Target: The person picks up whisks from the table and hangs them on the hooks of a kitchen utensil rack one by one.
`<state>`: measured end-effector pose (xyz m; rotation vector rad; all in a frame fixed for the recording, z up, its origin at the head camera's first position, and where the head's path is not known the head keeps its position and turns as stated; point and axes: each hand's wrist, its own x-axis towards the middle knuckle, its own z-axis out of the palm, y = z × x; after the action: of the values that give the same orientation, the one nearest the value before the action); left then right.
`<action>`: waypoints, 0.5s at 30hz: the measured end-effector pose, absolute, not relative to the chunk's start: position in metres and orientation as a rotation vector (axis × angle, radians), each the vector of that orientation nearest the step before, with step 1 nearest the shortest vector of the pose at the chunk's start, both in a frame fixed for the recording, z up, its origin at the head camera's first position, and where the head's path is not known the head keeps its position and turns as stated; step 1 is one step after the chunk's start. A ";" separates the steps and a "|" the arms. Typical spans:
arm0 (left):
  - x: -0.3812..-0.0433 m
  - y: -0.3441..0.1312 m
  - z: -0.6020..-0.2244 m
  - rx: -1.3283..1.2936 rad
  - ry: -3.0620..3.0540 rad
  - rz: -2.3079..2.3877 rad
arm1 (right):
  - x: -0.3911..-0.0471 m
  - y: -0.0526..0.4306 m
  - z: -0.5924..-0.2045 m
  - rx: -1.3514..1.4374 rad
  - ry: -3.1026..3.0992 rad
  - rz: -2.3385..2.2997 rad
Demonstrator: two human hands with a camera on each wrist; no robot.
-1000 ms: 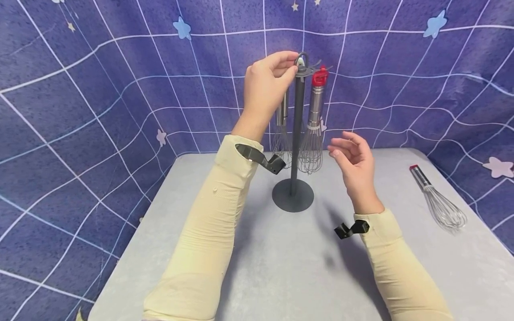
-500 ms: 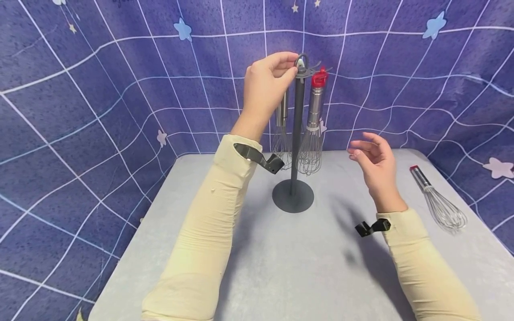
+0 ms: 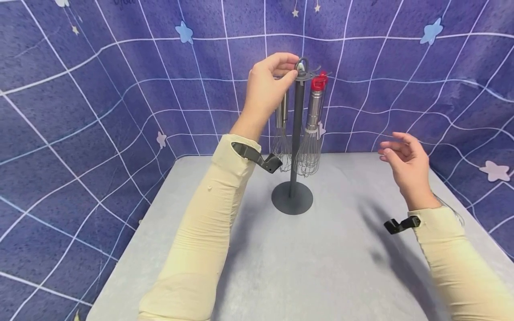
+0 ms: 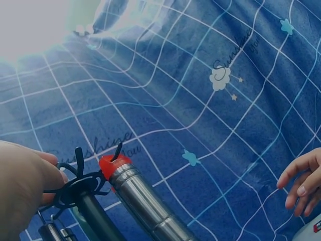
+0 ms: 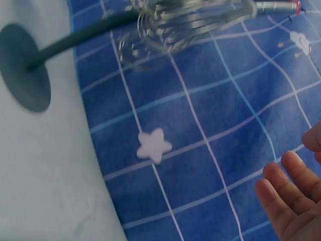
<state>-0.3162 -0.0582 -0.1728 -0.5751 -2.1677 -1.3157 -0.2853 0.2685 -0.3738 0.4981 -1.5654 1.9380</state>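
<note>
A dark grey whisk stand (image 3: 296,138) with a round base stands upright on the table. My left hand (image 3: 267,84) pinches the loop at its top between thumb and fingers. From the stand's right side hangs a red-topped whisk (image 3: 315,111), its steel handle up and its wires down. On the left side hang metal-handled whisks (image 3: 281,116), their tops hidden behind my left hand. My right hand (image 3: 409,162) is in the air to the right, fingers loosely bent, holding nothing. Behind its wrist lies another whisk (image 3: 459,217), mostly hidden, with only some wires showing.
The grey table (image 3: 321,258) ends at a blue gridded curtain (image 3: 209,89) behind and on both sides. Whisk wires hang close around the stand's pole, above its base (image 3: 292,203).
My right hand has moved right, away from the stand, and now covers most of the whisk lying on the table. The left hand keeps its pinch on the stand's loop.
</note>
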 end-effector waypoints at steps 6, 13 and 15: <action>-0.318 -0.059 -0.174 -0.662 -2.167 -1.411 | -0.286 0.295 -0.374 0.383 -1.685 1.840; -0.323 -0.065 -0.171 -0.787 -2.298 -1.335 | -0.284 0.326 -0.375 0.279 -1.911 1.629; -0.325 -0.067 -0.169 -0.815 -2.326 -1.320 | -0.284 0.333 -0.375 0.284 -1.899 1.643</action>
<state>-0.3254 -0.0669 -0.1689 -0.8148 -2.3260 -1.3197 -0.2842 0.3334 -0.3750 0.2835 -1.8989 1.6427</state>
